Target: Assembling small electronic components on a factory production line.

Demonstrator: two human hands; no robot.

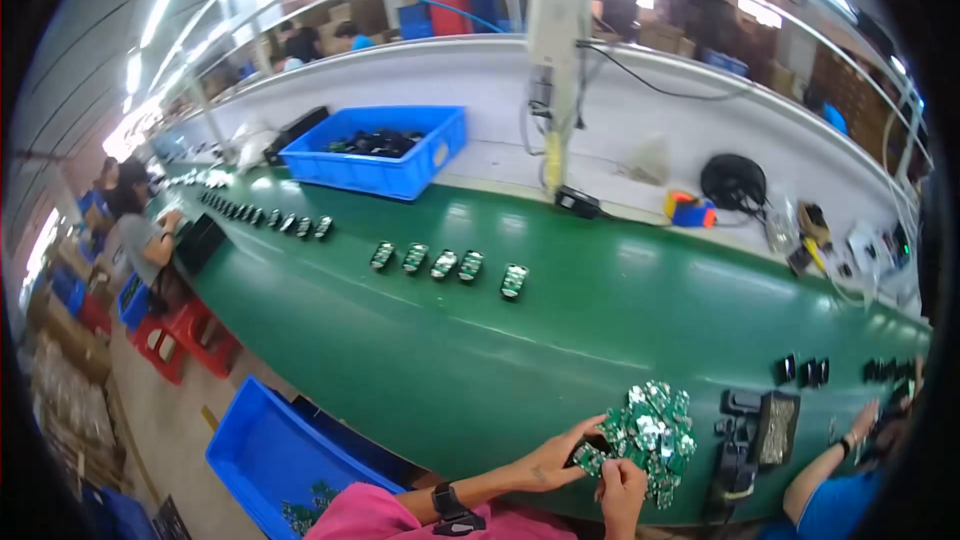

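My left hand (pixel 558 453) is closed around a small black casing with a green circuit board (pixel 590 458) at its opening. The fingers of my right hand (pixel 624 485) are pinched at the near edge of that board; whether a smaller part sits between them is hidden. Just beyond both hands lies a loose heap of green circuit boards (pixel 655 430), some with shiny metal parts. Farther up the green bench (pixel 420 310), several black casings with boards in them, such as this one (pixel 514 281), stand in a spaced row running left.
A blue bin (pixel 440 155) of dark parts stands at the back. Another blue bin (pixel 245 445), holding a few boards, is at my lower left. Black casings (pixel 738 440) lie right of the heap, near a co-worker's arm (pixel 830 470). Another person (pixel 140 230) sits far left.
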